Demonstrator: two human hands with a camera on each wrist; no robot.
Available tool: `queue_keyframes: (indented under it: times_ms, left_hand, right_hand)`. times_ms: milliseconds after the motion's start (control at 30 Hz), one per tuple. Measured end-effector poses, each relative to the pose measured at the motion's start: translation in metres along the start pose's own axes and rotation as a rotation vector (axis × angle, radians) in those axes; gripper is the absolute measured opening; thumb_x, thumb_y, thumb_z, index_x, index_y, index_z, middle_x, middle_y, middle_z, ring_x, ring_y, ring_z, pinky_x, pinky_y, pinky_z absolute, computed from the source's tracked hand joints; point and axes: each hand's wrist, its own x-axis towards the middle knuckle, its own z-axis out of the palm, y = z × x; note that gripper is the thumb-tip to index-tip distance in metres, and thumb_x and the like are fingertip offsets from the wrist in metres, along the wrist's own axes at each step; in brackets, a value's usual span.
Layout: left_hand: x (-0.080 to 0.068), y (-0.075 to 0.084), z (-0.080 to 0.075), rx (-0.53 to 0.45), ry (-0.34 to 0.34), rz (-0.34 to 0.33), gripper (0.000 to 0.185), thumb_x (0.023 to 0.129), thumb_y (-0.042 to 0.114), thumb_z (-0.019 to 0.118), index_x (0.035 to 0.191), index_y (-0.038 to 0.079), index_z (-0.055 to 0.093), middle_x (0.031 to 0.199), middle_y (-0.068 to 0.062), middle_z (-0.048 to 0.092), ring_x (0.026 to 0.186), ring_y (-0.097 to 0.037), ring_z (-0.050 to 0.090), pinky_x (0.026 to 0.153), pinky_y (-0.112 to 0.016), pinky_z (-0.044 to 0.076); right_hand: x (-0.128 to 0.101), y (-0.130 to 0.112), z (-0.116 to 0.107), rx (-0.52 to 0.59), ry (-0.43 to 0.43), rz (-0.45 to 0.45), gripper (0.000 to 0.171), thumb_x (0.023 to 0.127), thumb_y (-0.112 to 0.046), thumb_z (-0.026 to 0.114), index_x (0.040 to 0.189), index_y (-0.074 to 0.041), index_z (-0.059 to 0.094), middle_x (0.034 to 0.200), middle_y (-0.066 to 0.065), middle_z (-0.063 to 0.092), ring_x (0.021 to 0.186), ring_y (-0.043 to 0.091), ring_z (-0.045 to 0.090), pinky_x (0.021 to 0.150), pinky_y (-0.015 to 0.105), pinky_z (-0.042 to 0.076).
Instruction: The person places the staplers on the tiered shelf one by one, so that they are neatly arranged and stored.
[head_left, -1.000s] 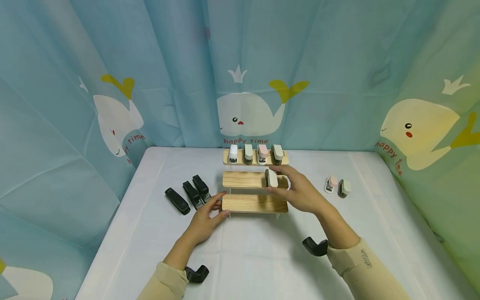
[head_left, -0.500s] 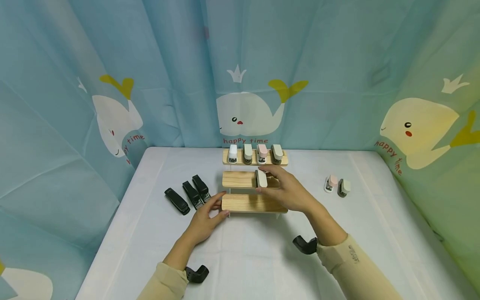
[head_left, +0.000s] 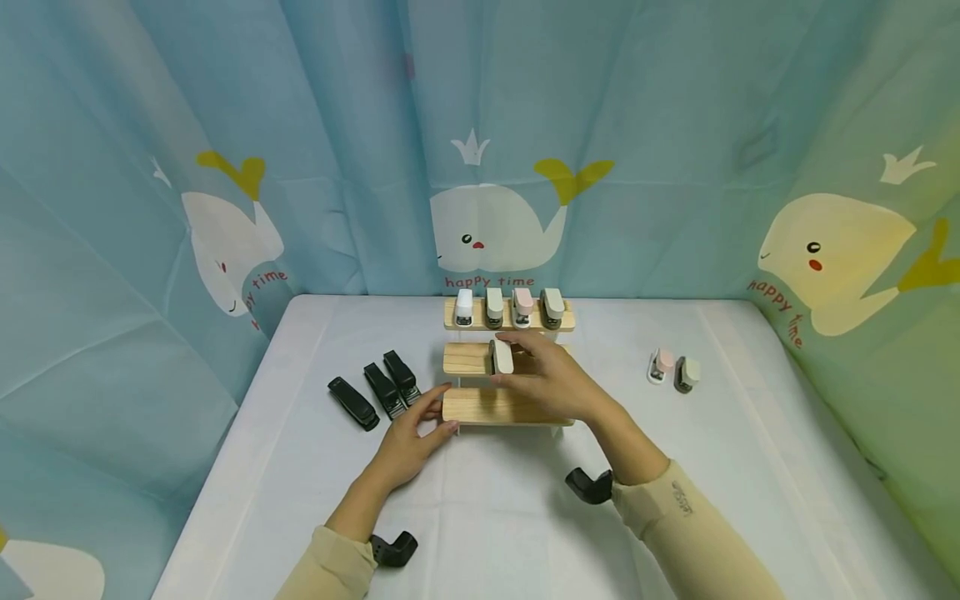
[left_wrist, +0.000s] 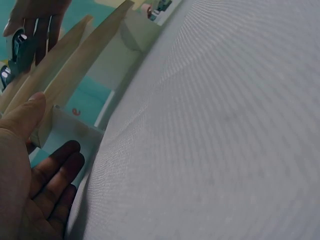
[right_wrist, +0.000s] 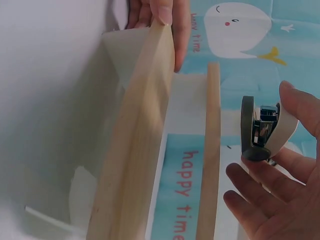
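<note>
A small stapler (head_left: 502,357) with a pale top and dark base is held between the thumb and fingers of my right hand (head_left: 551,377), over the middle tier of a three-tier wooden display rack (head_left: 480,406). In the right wrist view the stapler (right_wrist: 257,129) appears apart from the boards. My left hand (head_left: 411,437) holds the left end of the lowest board; in the left wrist view its thumb (left_wrist: 31,112) lies on the wood, with the other fingers loosely bent beside the clear support. Several mini staplers (head_left: 493,307), white, pale green and pink, stand along the top tier.
Black staplers (head_left: 354,403) lie on the white table (head_left: 285,517) left of the rack, close to my left hand. At the right sit a pink mini stapler (head_left: 661,366) and a pale green one (head_left: 687,375). A whale-print curtain (head_left: 660,125) hangs behind.
My right hand has moved left along the middle tier with the small stapler, from its right end to near the middle. My left hand has stayed on the rack.
</note>
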Motion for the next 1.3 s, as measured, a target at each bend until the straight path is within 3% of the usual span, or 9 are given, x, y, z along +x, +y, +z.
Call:
queue_keyframes:
  times_ms: [600, 800, 1300]
  left_hand:
    - [0.0, -0.001, 0.0, 0.01, 0.002, -0.003, 0.064, 0.086, 0.06, 0.061, 0.144, 0.048, 0.036, 0.12, 0.016, 0.063, 0.117, -0.012, 0.058, 0.104, -0.051, 0.039]
    - [0.0, -0.002, 0.0, 0.007, 0.004, -0.015, 0.065, 0.085, 0.062, 0.06, 0.144, 0.049, 0.036, 0.118, 0.018, 0.063, 0.116, -0.008, 0.058, 0.103, -0.05, 0.04]
    - [-0.001, -0.001, -0.001, 0.03, 0.01, -0.026, 0.064, 0.086, 0.062, 0.059, 0.144, 0.051, 0.034, 0.12, 0.016, 0.062, 0.118, -0.009, 0.057, 0.104, -0.052, 0.039]
  right_hand:
    - [0.015, -0.004, 0.021, -0.009, -0.014, 0.012, 0.07, 0.086, -0.055, 0.066, 0.144, -0.022, 0.045, 0.146, -0.006, 0.045, 0.137, 0.016, 0.041, 0.111, 0.043, 0.036]
    - [0.021, -0.008, 0.027, -0.001, -0.004, 0.027, 0.067, 0.086, -0.051, 0.068, 0.143, -0.024, 0.046, 0.145, -0.009, 0.046, 0.136, 0.012, 0.041, 0.112, 0.041, 0.036]
    - [0.031, -0.014, 0.039, -0.065, 0.041, 0.006, 0.063, 0.088, -0.044, 0.068, 0.142, -0.018, 0.049, 0.142, -0.001, 0.052, 0.13, 0.017, 0.049, 0.107, 0.04, 0.041]
